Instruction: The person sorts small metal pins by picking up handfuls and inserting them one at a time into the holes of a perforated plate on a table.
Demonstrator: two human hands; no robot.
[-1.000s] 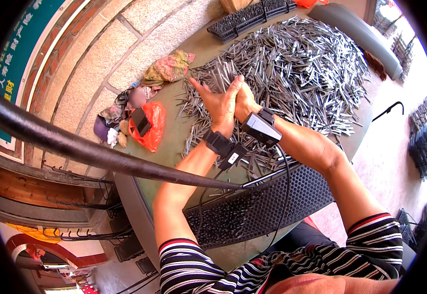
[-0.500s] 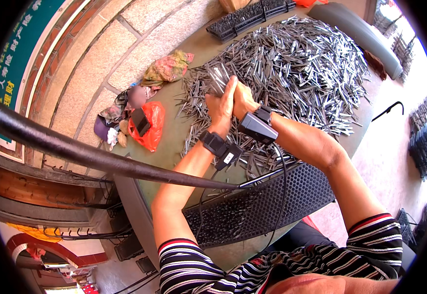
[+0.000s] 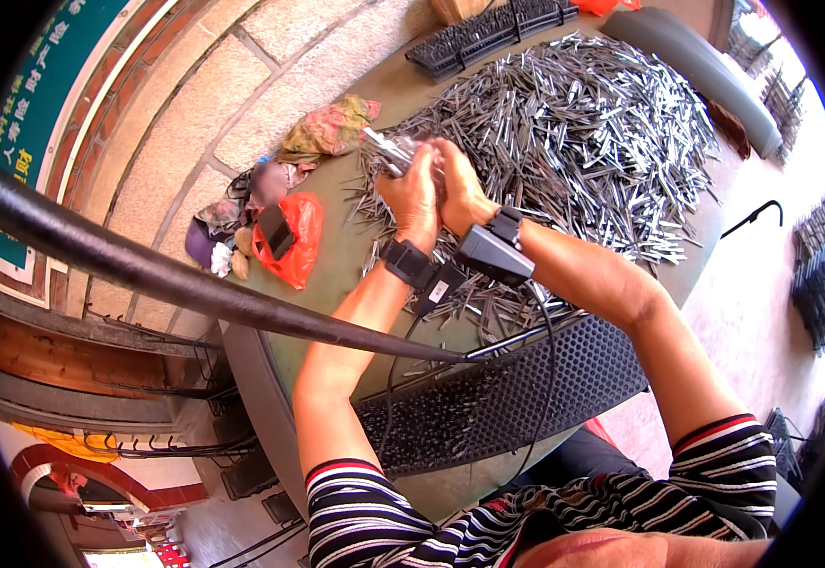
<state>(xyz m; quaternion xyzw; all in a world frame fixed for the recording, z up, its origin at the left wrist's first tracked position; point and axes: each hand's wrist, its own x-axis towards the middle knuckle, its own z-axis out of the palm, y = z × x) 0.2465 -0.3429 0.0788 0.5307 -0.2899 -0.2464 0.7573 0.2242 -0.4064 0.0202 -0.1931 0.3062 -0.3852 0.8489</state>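
Note:
My left hand (image 3: 409,204) and my right hand (image 3: 465,193) are brought together, palms facing, over the left side of a large pile of slender metal strips (image 3: 573,151). Between them they hold a loose bunch of the metal strips (image 3: 389,151), whose bright ends stick out past the fingers to the upper left. Some of the bunch is blurred, and the fingers partly hide it. Nearer to me lies a long black tray (image 3: 564,388) full of round holes; its left part is filled with small upright pieces.
A dark pole (image 3: 195,284) slants across from the left above the table (image 3: 337,218). Left of the pile are a red plastic bag (image 3: 304,227) with a dark box on it and crumpled cloth (image 3: 332,131). Another black tray (image 3: 488,38) is at the back. Cables hang from my wrist devices.
The hands have shifted slightly and turned, opening somewhat at the top. The bunch of strips now tips farther to the left.

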